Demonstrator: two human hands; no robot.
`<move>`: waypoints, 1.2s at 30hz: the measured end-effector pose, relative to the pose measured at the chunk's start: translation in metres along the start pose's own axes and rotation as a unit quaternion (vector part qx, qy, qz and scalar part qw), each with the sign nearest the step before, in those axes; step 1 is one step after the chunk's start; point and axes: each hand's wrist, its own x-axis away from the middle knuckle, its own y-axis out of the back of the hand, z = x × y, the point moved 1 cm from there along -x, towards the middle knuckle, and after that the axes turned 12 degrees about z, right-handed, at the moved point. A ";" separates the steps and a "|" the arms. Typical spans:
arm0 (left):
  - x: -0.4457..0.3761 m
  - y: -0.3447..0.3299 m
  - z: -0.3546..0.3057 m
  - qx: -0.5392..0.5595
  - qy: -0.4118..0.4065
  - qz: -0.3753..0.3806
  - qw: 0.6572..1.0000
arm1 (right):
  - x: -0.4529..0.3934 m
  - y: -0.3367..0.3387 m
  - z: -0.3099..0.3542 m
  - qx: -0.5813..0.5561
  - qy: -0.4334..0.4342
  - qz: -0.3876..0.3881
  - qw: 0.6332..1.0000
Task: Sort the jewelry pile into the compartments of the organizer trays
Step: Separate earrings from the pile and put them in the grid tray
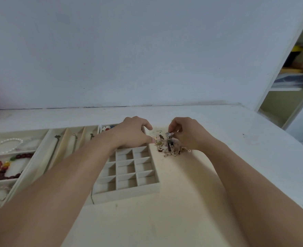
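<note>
A tangled jewelry pile (168,147) of small earrings and chains lies on the cream table, just right of a grid organizer tray (148,187). My left hand (132,132) hovers over the tray's far end, thumb and fingertips touching the pile's left edge at a small pale piece. My right hand (188,133) is pinched on a small grey-silver piece (170,134) at the top of the pile. The grid compartments nearest me look bare.
A tray with long slots (61,147) holds thin chains. At far left a tray (13,152) holds a pearl bracelet (5,144) and a red bead bracelet (1,168). Coloured pieces (107,128) sit in a far compartment. A shelf unit (289,82) stands at right.
</note>
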 end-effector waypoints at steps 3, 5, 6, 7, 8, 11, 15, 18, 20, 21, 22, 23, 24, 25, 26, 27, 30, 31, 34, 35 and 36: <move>0.000 0.000 -0.002 0.016 -0.010 -0.017 1.000 | 0.002 0.005 0.006 -0.031 0.023 -0.015 0.999; 0.002 -0.001 -0.006 0.027 -0.013 -0.026 0.999 | 0.003 0.005 0.010 -0.037 0.029 -0.009 0.999; 0.003 -0.001 -0.007 0.031 -0.016 -0.033 0.999 | 0.003 0.005 0.012 -0.039 0.032 -0.012 0.999; 0.003 0.000 -0.008 0.035 -0.021 -0.040 0.998 | 0.003 0.005 0.013 -0.042 0.037 -0.020 0.998; 0.003 0.000 -0.008 0.041 -0.029 -0.049 0.998 | 0.004 0.005 0.015 -0.049 0.046 -0.031 0.997; 0.002 0.000 -0.009 0.056 -0.056 -0.078 0.994 | 0.006 0.006 0.022 -0.098 0.084 -0.056 0.990; -0.002 0.001 -0.008 0.097 -0.095 -0.109 0.985 | 0.011 0.008 0.032 -0.181 0.129 -0.065 0.973; -0.005 0.002 -0.007 0.113 -0.109 -0.121 0.980 | 0.012 0.009 0.035 -0.198 0.137 -0.068 0.968; -0.004 0.003 -0.008 0.125 -0.115 -0.122 0.978 | 0.012 0.010 0.036 -0.210 0.137 -0.069 0.966; -0.004 0.003 -0.008 0.134 -0.115 -0.120 0.977 | 0.012 0.010 0.036 -0.221 0.136 -0.066 0.964; -0.003 0.003 -0.009 0.144 -0.115 -0.117 0.976 | 0.012 0.010 0.036 -0.229 0.135 -0.059 0.962; -0.002 0.004 -0.010 0.157 -0.116 -0.112 0.974 | 0.012 0.011 0.035 -0.235 0.135 -0.049 0.961; -0.001 0.004 -0.011 0.173 -0.116 -0.108 0.972 | 0.012 0.010 0.035 -0.237 0.134 -0.039 0.962; 0.000 0.004 -0.012 0.189 -0.116 -0.106 0.969 | 0.013 0.010 0.035 -0.238 0.132 -0.028 0.962; 0.001 0.005 -0.013 0.208 -0.114 -0.106 0.966 | 0.012 0.009 0.035 -0.239 0.129 -0.020 0.962; 0.000 0.005 -0.013 0.228 -0.110 -0.107 0.962 | 0.012 0.008 0.034 -0.241 0.124 -0.014 0.963; -0.001 0.004 -0.011 0.265 -0.100 -0.102 0.954 | 0.010 0.007 0.033 -0.234 0.122 -0.020 0.964; -0.002 0.004 -0.010 0.270 -0.100 -0.101 0.952 | 0.010 0.007 0.032 -0.233 0.122 -0.027 0.964; -0.002 0.005 -0.010 0.283 -0.094 -0.110 0.948 | 0.009 0.010 0.029 -0.247 0.119 -0.038 0.961; -0.001 0.005 -0.009 0.284 -0.091 -0.113 0.948 | 0.009 0.010 0.029 -0.250 0.117 -0.040 0.960; -0.001 0.005 -0.009 0.282 -0.087 -0.115 0.948 | 0.009 0.010 0.029 -0.252 0.115 -0.044 0.960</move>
